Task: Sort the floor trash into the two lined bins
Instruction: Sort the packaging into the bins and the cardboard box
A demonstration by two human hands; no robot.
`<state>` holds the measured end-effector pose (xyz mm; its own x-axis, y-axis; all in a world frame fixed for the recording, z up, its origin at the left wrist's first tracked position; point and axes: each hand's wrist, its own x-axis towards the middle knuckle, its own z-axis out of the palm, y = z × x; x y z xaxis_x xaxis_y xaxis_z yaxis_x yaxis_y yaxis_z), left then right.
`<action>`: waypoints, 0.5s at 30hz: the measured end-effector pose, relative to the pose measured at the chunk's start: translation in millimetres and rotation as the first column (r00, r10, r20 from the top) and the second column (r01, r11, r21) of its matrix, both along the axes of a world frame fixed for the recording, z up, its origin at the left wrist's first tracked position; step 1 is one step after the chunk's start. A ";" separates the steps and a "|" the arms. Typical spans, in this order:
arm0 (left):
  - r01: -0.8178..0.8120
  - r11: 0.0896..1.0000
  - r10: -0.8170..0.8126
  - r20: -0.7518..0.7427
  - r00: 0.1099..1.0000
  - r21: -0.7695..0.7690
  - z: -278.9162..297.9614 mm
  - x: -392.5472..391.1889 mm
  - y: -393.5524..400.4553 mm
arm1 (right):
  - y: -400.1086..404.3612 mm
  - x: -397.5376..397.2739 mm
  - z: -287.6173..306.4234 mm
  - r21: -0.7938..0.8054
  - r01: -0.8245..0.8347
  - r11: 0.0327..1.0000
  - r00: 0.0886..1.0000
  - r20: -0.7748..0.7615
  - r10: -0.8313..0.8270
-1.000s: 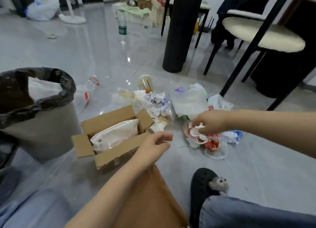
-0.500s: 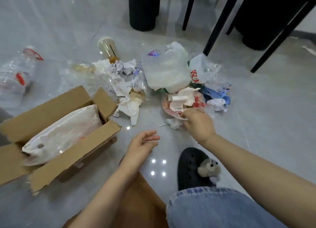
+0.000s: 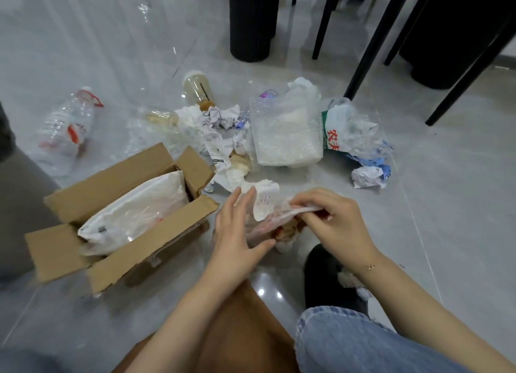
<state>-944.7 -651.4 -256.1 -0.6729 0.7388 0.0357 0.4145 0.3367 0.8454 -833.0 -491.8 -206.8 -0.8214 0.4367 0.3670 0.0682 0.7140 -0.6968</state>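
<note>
At lower left an open cardboard box [image 3: 117,224] holds a white plastic bag [image 3: 134,216]; at centre the right hand [image 3: 332,221] pinches a soiled wrapper [image 3: 268,219], the open left hand [image 3: 240,233] steadying it.

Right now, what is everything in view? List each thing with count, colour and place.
cardboard box: 1, brown, open, left of the hands
white bag: 1, inside the box
clear bottle: 1, red label, far left
drink cup: 1, clear, brownish, behind the pile
paper scraps: several, white, crumpled, centre
bubble wrap: 1, clear, centre right
printed bag: 1, green and red print, right
shoe: 1, black, near right
chair legs: several, black, top right
wrapper: 1, pinkish-white, held by both hands
left hand: 1, open against the wrapper
right hand: 1, pinching the wrapper
</note>
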 end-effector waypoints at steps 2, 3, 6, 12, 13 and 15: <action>0.010 0.999 -0.013 -0.052 0.999 -0.045 1.7 -4.4 6.6 | -0.8 -0.6 3.7 -0.102 0.005 0.995 1.000 -0.022 -0.007; 0.043 0.994 -0.051 -0.081 0.995 -0.100 1.8 -7.1 10.3 | -1.0 -1.6 5.6 -0.154 0.014 0.988 1.000 -0.025 -0.018; 0.165 0.951 -0.195 -0.093 0.976 -0.260 2.7 -8.1 21.0 | 2.7 -2.7 7.1 -0.316 0.043 0.948 0.999 -0.002 -0.046; -0.136 0.975 0.137 -0.008 0.991 -0.176 0.6 1.7 32.4 | 2.6 4.1 9.3 -0.529 -0.026 0.848 0.999 0.012 0.039; -0.196 0.969 0.196 -0.015 0.980 -0.149 3.5 1.9 33.6 | -1.7 10.0 9.9 -0.510 0.022 0.860 0.999 -0.024 -0.040; -0.294 0.952 0.296 0.007 0.955 -0.082 12.8 0.2 35.1 | -13.0 24.0 5.6 -0.422 0.172 0.890 0.968 -0.096 -0.232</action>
<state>-944.5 -616.3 -243.4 -0.8612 0.5073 -0.0297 0.2706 0.5073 0.8182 -808.9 -504.7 -201.2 -0.6525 0.7234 0.2256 0.0606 0.3466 -0.9361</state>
